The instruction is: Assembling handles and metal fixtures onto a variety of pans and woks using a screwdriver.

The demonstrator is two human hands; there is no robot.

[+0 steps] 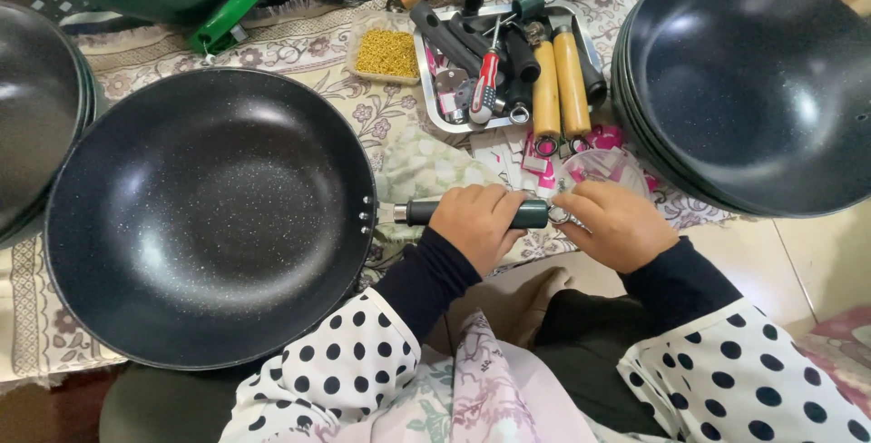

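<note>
A large black speckled pan [209, 216] lies in front of me on a patterned cloth. Its dark green handle [531, 214] sticks out to the right. My left hand [476, 221] is wrapped around that handle. My right hand [617, 221] pinches the metal ring [557, 216] at the handle's end. Both hands touch the handle; the ring's fastening is hidden by my fingers.
A metal tray [426, 89] behind my hands holds wooden and black handles and a red screwdriver [486, 84]. A small bag of yellow bits [387, 53] lies beside it. Stacks of black pans stand at the right [753, 89] and the left [36, 107].
</note>
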